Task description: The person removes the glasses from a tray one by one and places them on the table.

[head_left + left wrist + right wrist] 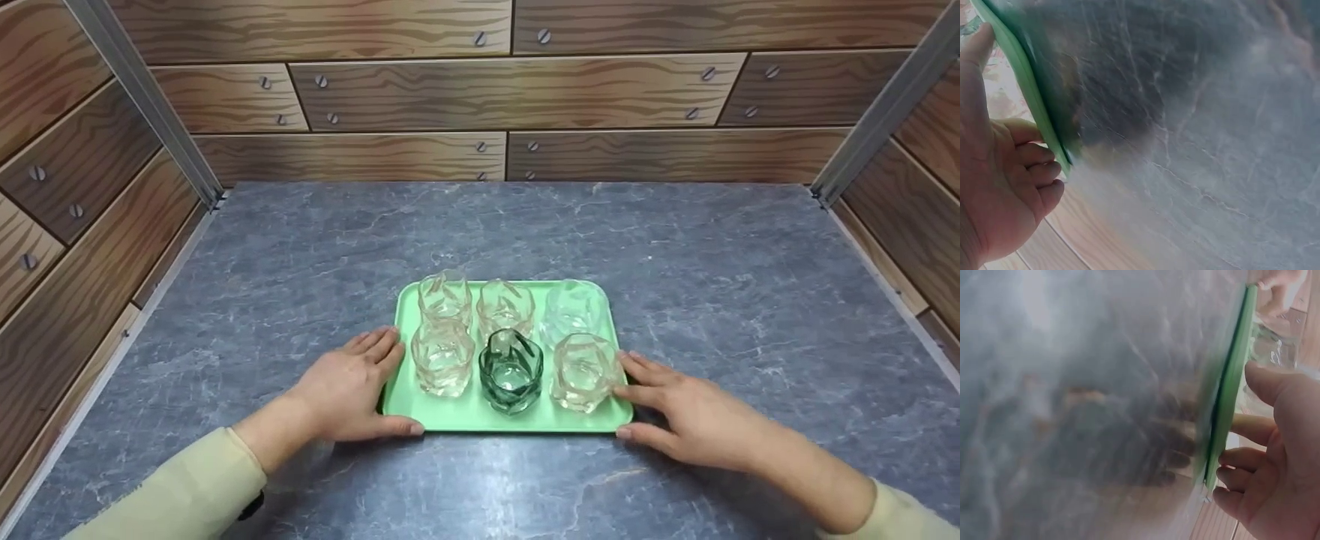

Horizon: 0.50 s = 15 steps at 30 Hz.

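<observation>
A light green rectangular tray [457, 416] lies on the marbled tabletop, carrying several faceted drinking glasses in two rows. The dark smoky glass [511, 375] stands in the middle of the front row; the others, such as the front left glass [442, 360] and front right glass [585, 375], are clear. At the tray's left side my left hand [349, 390] holds the edge, with the thumb at the near corner. My right hand [690, 416] holds the right edge, thumb at the near right corner, fingertips close to the front right glass. Both wrist views show fingers bent against the green rim [1030, 84].
Dark grey marbled tabletop [315, 247] surrounds the tray. Wood-patterned panels [517, 90] close off the back and both sides. Metal posts [150, 97] rise at the two back corners.
</observation>
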Each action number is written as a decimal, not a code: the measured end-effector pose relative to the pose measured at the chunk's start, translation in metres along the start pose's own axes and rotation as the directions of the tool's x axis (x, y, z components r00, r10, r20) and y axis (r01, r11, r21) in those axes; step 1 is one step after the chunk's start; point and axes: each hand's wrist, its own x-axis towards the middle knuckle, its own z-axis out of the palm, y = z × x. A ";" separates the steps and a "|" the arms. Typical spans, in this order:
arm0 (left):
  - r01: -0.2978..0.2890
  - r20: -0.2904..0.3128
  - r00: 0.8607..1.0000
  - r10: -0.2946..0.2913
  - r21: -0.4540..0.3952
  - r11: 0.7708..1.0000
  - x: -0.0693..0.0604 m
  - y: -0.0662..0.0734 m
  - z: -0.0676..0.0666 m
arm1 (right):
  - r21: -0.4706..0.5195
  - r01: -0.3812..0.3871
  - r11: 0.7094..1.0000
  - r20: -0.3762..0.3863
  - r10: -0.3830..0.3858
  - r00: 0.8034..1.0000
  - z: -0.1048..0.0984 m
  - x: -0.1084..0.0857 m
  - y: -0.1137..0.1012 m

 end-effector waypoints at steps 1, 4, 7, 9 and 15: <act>0.000 0.007 1.000 0.000 -0.007 1.000 0.001 -0.001 0.000 | 0.010 0.008 1.000 -0.020 -0.008 1.000 -0.001 0.001 0.002; -0.004 0.019 1.000 0.004 -0.022 1.000 0.002 -0.004 0.000 | 0.029 0.049 0.998 -0.136 -0.044 0.990 -0.006 0.003 0.007; -0.007 0.017 1.000 0.007 -0.026 1.000 0.002 -0.004 0.000 | 0.048 0.082 0.996 -0.278 -0.065 0.958 -0.012 0.006 0.010; -0.010 0.015 1.000 0.010 -0.023 1.000 0.003 -0.004 -0.001 | 0.080 0.085 0.993 -0.342 -0.053 0.938 -0.017 0.009 0.010; -0.018 0.016 1.000 0.018 -0.019 1.000 0.004 -0.003 0.000 | 0.255 0.030 0.967 -0.371 0.068 0.926 -0.030 0.026 0.010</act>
